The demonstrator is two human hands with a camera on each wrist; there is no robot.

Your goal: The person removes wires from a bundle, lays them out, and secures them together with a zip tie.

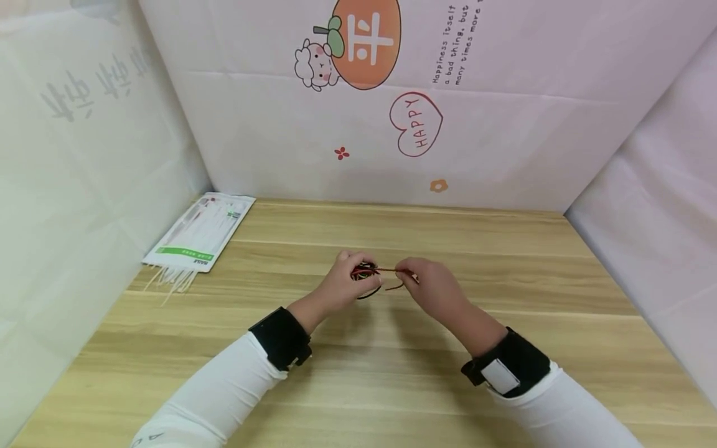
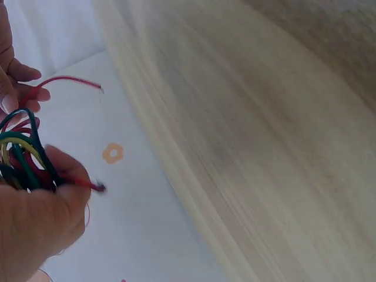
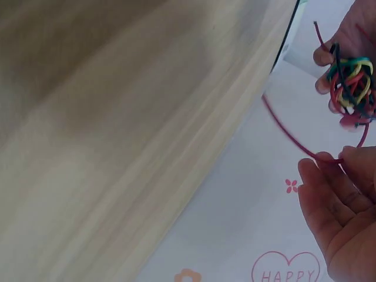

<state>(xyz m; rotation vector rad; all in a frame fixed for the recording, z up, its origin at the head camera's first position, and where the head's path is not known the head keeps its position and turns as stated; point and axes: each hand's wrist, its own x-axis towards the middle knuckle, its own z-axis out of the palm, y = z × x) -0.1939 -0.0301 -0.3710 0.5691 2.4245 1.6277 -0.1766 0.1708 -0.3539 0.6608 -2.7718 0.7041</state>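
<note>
Above the middle of the wooden table (image 1: 504, 323), my left hand (image 1: 344, 283) grips a small tangled bundle of coloured wires (image 1: 364, 272), red, yellow, green and black. The same bundle (image 2: 20, 153) sits curled in my left fingers (image 2: 64, 188) in the left wrist view. My right hand (image 1: 428, 283) pinches one red wire (image 1: 386, 270) that runs out of the bundle to the right. The right wrist view shows this red wire (image 3: 291, 138) arcing from the bundle (image 3: 351, 88) to my right fingertips (image 3: 326, 170). Both hands hover a little above the tabletop.
A flat plastic packet (image 1: 198, 233) with a green stripe lies at the table's back left corner, thin pale strips sticking out of its near end. White printed sheeting (image 1: 392, 112) walls the table on the left, back and right.
</note>
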